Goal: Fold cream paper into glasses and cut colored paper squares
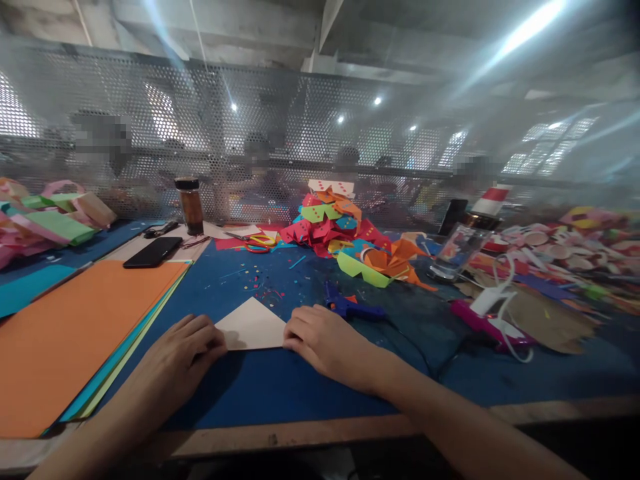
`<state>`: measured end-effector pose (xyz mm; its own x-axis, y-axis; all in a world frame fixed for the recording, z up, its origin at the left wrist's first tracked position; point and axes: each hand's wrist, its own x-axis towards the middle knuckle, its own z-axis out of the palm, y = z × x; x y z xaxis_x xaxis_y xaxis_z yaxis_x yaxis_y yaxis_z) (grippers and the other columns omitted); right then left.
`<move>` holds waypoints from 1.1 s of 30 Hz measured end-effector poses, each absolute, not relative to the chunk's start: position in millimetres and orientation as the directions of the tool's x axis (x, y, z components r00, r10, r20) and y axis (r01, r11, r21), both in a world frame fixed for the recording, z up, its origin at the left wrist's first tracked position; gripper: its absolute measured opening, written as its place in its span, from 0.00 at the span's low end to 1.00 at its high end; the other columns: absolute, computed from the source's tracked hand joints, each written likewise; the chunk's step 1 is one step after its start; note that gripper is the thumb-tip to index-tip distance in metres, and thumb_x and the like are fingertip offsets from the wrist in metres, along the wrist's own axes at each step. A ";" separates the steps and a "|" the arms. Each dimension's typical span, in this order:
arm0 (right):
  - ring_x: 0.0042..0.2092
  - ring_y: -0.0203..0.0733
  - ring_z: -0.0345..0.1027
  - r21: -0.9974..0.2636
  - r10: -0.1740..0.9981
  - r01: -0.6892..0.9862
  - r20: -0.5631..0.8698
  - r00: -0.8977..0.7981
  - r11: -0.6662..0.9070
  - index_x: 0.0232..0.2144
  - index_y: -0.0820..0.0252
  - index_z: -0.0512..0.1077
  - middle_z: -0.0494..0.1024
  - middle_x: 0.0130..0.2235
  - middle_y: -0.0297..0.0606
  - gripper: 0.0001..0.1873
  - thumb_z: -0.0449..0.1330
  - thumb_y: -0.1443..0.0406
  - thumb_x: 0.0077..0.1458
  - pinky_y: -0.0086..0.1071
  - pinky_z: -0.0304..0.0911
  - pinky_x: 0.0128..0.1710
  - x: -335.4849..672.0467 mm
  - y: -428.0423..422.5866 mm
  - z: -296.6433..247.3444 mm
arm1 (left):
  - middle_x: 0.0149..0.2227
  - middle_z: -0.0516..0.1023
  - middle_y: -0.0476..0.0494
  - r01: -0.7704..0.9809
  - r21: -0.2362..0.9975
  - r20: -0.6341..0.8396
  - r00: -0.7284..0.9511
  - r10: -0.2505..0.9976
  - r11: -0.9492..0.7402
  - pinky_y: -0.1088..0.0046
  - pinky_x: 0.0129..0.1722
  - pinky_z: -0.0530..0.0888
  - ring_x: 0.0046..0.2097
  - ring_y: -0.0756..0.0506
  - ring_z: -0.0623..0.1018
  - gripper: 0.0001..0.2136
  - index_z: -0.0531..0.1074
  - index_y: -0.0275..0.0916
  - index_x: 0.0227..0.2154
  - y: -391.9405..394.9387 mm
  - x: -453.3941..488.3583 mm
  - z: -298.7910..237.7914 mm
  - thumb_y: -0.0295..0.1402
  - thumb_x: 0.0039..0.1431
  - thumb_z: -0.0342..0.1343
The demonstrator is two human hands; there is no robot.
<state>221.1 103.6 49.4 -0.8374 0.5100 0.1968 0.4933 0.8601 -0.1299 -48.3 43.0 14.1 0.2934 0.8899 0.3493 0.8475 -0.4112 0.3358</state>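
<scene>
Our left hand (187,350) and right hand (327,347) reach in from below, each pinching one lower corner of a cream paper triangle (253,327). The triangle lies on a blue tabletop (240,393), its peak pointing away from us and its long edge facing us; we take it as the landmark for everything else.

Just beyond the triangle's peak, tiny coloured paper scraps (265,283) are sprinkled. Just beyond its right side, near our right hand, lies a blue glue gun (350,303), a dark cord trailing from its handle.

To the left of the triangle we have a stack of coloured sheets (95,333), orange on top, with blue and yellow-green edges showing. Beyond the triangle and to its left, a black phone (153,253) lies flat, and past that stands a dark-capped jar (191,207) of brown contents. Straight beyond the triangle are yellow-and-red-handled scissors (260,243). Beyond it and to the right rises a pile of folded paper shapes (325,227) in red, orange, green and blue.

Well to the right of the triangle we find a magenta object (493,323) with a white cord looped over it, and farther back a clear bottle (457,250). Farthest beyond the triangle, a perforated metal screen (280,133) spans our view, blurred figures behind it.
</scene>
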 end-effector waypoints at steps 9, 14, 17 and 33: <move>0.40 0.38 0.66 -0.223 0.585 0.548 0.163 -0.794 0.806 0.33 0.60 0.71 0.75 0.37 0.36 0.09 0.55 0.62 0.64 0.33 0.56 0.42 218.2 105.1 52.3 | 0.30 0.74 0.48 0.846 0.448 0.297 0.163 0.941 -0.288 0.67 0.36 0.68 0.36 0.43 0.73 0.09 0.72 0.42 0.28 49.9 -48.8 14.5 0.38 0.61 0.52; 0.39 0.38 0.67 -0.262 0.628 0.582 0.148 -0.764 0.770 0.31 0.60 0.70 0.76 0.37 0.35 0.08 0.57 0.63 0.62 0.33 0.56 0.41 216.1 104.7 55.6 | 0.30 0.76 0.48 0.858 0.469 0.236 0.107 0.966 -0.209 0.68 0.35 0.68 0.35 0.43 0.75 0.08 0.73 0.43 0.27 52.2 -47.4 20.4 0.38 0.58 0.55; 0.40 0.39 0.67 -0.270 0.653 0.604 0.155 -0.741 0.750 0.31 0.60 0.70 0.76 0.36 0.35 0.07 0.58 0.64 0.61 0.33 0.56 0.40 215.0 104.7 53.5 | 0.30 0.76 0.48 0.857 0.475 0.201 0.116 0.973 -0.200 0.67 0.35 0.68 0.35 0.43 0.75 0.08 0.73 0.43 0.27 53.8 -47.9 21.0 0.39 0.58 0.53; 0.38 0.38 0.66 -0.289 0.681 0.623 0.188 -0.708 0.727 0.32 0.59 0.70 0.75 0.37 0.35 0.05 0.60 0.64 0.59 0.33 0.57 0.39 215.3 104.6 48.4 | 0.36 0.77 0.46 0.831 0.500 0.275 0.116 0.954 -0.245 0.63 0.40 0.72 0.40 0.42 0.77 0.10 0.73 0.43 0.32 47.0 -53.1 15.6 0.33 0.62 0.47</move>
<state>215.3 104.6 48.4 -0.7076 0.6812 0.1878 0.6232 0.7269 -0.2886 -53.1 47.0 15.6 0.1160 0.9543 0.2754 0.8307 -0.2452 0.4998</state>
